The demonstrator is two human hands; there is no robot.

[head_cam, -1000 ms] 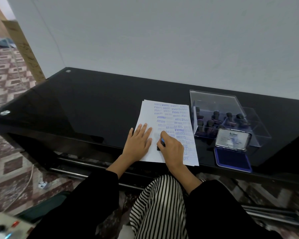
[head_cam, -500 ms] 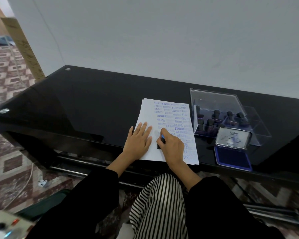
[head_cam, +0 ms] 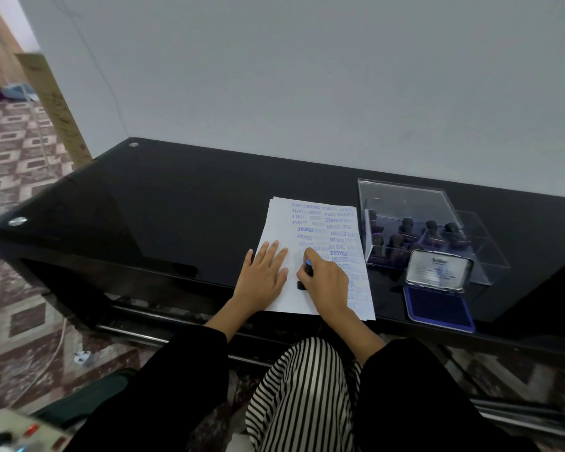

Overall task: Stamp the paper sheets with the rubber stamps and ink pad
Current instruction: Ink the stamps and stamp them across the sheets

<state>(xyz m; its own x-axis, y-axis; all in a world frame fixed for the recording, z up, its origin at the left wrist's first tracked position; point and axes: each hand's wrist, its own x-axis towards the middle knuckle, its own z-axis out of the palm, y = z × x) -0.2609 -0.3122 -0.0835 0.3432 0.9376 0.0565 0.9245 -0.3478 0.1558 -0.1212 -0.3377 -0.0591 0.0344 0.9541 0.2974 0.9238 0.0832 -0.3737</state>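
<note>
Right now the right hand (head_cam: 327,282) is closing tight around a black rubber stamp (head_cam: 304,276) and pushing it down on the paper sheets (head_cam: 313,256), which are lying near the front edge of the black table (head_cam: 177,203). The left hand (head_cam: 263,277) is lying flat and open on the paper, holding nothing. Next, I think, the stamp is going to need a straight lift and fresh ink from the open ink pad (head_cam: 437,306) by the front right edge

At frame centre we see white paper sheets (head_cam: 279,223) covered in blue imprints; right of them, black rubber stamps (head_cam: 405,228) and the open blue ink pad (head_cam: 437,306).
</note>
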